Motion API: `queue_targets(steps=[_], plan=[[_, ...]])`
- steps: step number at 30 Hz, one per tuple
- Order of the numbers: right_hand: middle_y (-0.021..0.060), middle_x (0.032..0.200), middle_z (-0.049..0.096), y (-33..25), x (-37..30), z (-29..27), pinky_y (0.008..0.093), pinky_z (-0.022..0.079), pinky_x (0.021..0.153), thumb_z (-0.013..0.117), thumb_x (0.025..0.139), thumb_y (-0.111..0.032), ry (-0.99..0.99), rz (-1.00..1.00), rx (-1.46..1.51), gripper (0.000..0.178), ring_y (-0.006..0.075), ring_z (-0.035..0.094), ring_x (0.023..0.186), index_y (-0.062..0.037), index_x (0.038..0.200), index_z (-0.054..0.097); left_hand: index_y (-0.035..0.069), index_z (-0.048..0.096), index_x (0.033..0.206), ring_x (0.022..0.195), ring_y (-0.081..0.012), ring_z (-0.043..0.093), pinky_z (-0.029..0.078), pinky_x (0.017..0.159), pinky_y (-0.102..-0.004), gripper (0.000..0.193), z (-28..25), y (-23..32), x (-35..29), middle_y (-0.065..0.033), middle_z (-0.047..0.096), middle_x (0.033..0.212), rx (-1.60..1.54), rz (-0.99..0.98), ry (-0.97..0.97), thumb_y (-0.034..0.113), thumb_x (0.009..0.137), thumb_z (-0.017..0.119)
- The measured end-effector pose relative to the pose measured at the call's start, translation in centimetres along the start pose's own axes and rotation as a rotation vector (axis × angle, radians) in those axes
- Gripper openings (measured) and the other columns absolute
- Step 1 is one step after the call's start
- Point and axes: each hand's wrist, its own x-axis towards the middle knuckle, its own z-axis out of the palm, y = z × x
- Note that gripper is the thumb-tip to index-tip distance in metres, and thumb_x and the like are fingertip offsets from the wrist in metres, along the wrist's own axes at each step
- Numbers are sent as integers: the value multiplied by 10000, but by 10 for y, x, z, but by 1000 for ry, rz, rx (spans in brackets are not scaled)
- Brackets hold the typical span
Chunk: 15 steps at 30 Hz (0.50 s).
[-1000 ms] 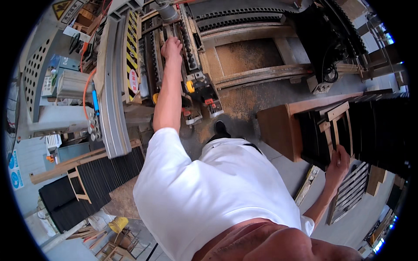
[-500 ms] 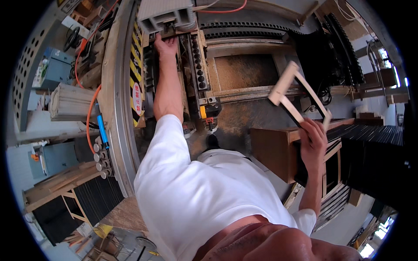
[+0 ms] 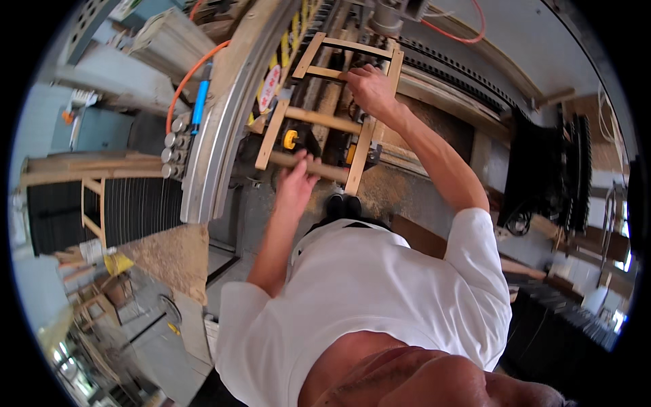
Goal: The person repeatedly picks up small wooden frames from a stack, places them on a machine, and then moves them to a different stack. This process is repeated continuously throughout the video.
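A person in a white T-shirt holds a pale wooden ladder-shaped frame [image 3: 325, 108] flat over a grey woodworking machine [image 3: 224, 136]. The left hand [image 3: 296, 184] is wrapped around the frame's nearest rung; the right hand [image 3: 369, 88] clasps a far rung, seemingly to steady both ends. Sawdust [image 3: 173, 254] lies left of the machine; black slatted stacks [image 3: 542, 169] stand to its right.

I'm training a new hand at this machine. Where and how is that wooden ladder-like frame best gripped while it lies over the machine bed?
Probably by its rungs, one hand at each end. The frame is long and open, with round crossbars that fingers wrap fully. Here the left hand grips the near bottom rung from the person's side, and the right hand holds an upper rung beside the right rail, which likely keeps it from twisting.
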Motion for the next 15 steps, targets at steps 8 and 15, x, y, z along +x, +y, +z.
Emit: queue_targets(steps=[8,15], plan=[[116,856,703,45,80,63,391,427,857,577,782,-59,-153,-16,-319,325,284,603,1006,-121,1087,670,43,532,1206,1084,-251,591,482,959,-396,280,-27,-25,-124,-70,594,1115,-85,161,229,79,933,583],[105,836,711,97,128,68,396,444,821,664,794,-172,-152,-70,-529,191,288,634,954,-121,977,679,31,489,1248,1053,-249,607,503,932,-403,401,-76,-50,-149,-71,611,1075,-59,271,484,118,892,651]])
